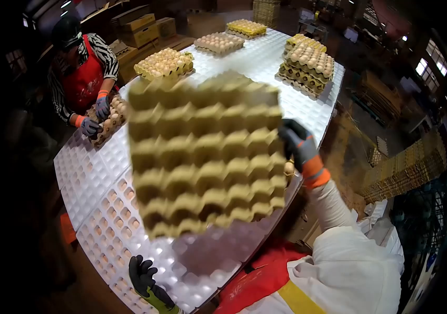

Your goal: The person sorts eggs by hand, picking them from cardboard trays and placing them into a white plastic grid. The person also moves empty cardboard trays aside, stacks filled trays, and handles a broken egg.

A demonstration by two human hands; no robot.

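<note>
My right hand (301, 146), in a dark grey glove with an orange cuff, grips the right edge of a yellowish pulp egg tray (207, 162). The tray is raised upright above the table, slightly blurred, and hides much of what lies behind it. Low at the front, my left hand (147, 280), in a black glove with a green cuff, holds nothing, its fingers spread. Beside that hand are white moulded trays (181, 280) with rows of pockets. Brown eggs (109, 232) sit in several pockets to the left. A few eggs (289, 168) peek out behind the tray near my right hand.
Across the table, a co-worker in a red apron (84, 78) handles an egg tray (111, 125). Filled trays (163, 63) and a stack of them (307, 65) stand farther back. Piled empty trays (406, 167) are on the right, beyond the table edge.
</note>
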